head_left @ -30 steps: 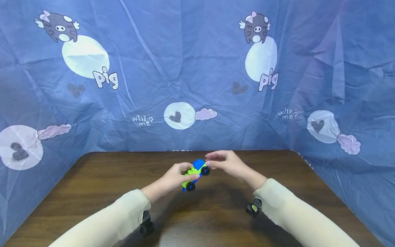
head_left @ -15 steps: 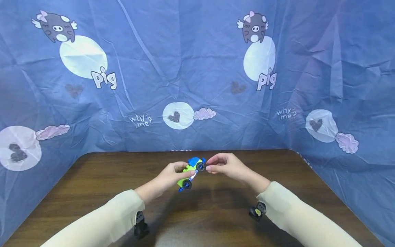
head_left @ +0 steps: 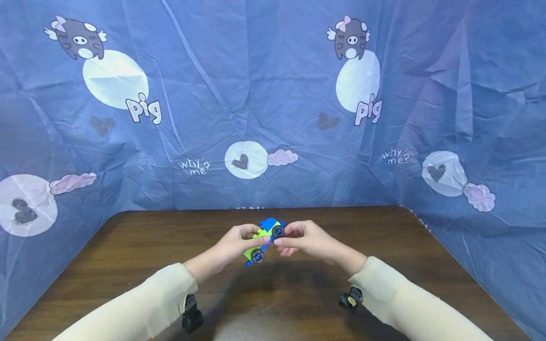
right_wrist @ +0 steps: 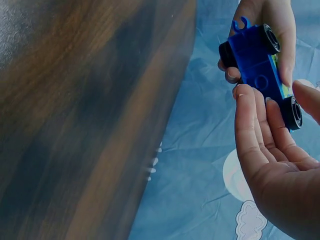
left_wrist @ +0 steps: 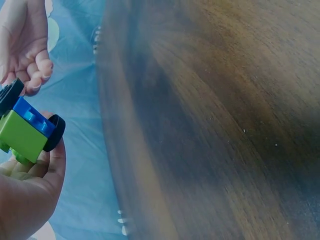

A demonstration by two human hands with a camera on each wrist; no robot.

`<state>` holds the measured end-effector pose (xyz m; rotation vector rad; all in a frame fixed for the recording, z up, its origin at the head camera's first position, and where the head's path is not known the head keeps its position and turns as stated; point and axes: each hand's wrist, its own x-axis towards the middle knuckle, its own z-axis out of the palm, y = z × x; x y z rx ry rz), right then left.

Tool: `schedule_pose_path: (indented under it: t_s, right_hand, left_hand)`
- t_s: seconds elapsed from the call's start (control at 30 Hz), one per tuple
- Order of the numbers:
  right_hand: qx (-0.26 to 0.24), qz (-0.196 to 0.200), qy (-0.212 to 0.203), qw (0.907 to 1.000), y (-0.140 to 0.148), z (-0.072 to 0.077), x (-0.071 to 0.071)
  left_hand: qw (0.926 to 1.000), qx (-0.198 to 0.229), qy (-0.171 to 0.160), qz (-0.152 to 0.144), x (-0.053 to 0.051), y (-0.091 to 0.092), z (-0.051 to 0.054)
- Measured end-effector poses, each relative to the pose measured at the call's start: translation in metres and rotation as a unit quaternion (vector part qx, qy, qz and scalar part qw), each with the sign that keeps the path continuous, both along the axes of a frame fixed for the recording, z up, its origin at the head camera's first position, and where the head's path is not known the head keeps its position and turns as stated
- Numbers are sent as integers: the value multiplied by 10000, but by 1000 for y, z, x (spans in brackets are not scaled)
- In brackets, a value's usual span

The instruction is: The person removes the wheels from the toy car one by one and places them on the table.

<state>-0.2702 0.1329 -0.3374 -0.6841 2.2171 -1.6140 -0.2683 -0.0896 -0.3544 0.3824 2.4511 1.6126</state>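
Across the back, blue pig-print cloth (head_left: pixel 273 104); below, brown wood-grain counter (head_left: pixel 141 246). Over counter: left hand (head_left: pixel 238 241) with fingers gripped round green-and-blue toy brick car (right_wrist: pixel 254 61), tilted midair; right hand (head_left: pixel 309 240) with fingers nearly straight by car's blue-topped end, can't tell if touching. Along sides, black wheels (head_left: pixel 257 256).

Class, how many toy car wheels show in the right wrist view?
3: the upper left wheel and upper right wheel near the blue clip; the lower right wheel beside the right hand. Another may be hidden behind its fingers.
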Motion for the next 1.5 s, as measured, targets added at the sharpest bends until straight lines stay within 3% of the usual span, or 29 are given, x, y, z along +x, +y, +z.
schedule_pose_path:
  t_s: [0.4, 0.57, 0.83, 1.07, 1.33, 1.5]
  right_hand:
    - [-164, 104, -69, 9998, -9, -4, 3]
    - [-161, -8, -102, 9998, -12, -5, 3]
    - [-303, -104, -215, 9993, -16, -7, 5]
    - [-162, -415, 174, 9989, -18, -8, 4]
    - [77, -899, 859, 9922, -24, -9, 5]
    - [76, -1105, 1233, 9862, -23, -10, 8]
  left_hand:
    - [9979, 223, 363, -489, 5, -1, -6]
    - [9973, 263, 517, -453, 6, -1, -8]
    - [9965, -35, 800, -259, 8, -2, -7]
    - [9939, -464, 999, 2, 5, 1, -8]
    - [9922, -568, 1084, 232, 3, 4, -5]
    - [9918, -578, 1117, 220, 3, 8, -4]
